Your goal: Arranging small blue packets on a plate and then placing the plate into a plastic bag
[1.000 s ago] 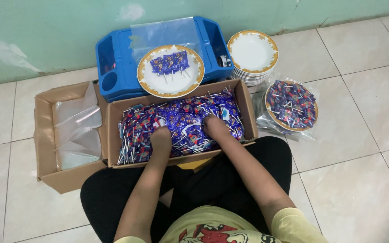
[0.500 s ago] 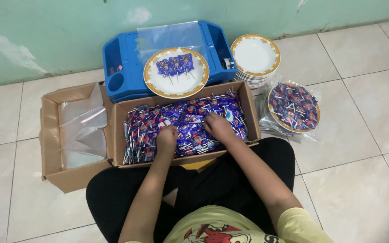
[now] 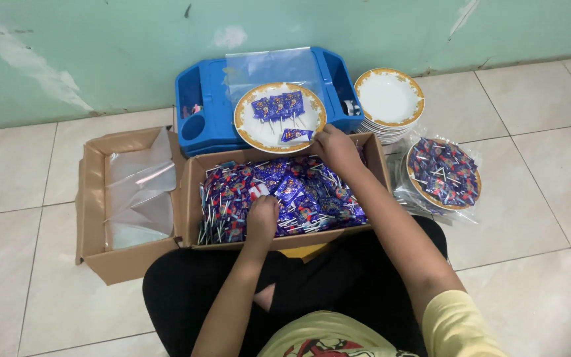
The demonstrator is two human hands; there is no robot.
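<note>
Head view: right hand (image 3: 337, 147) has risen from the lollipop box (image 3: 193, 198) to the plate (image 3: 249, 132) at upper centre, fingers pinching a wrapped lollipop (image 3: 297, 135); left hand (image 3: 263, 217) stays closed among lollipops.

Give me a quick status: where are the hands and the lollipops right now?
Left hand down in the box of lollipops, grip unclear. Right hand at the box's far edge, beside the gold-rimmed plate holding a few lollipops. Nothing in the way.
</note>
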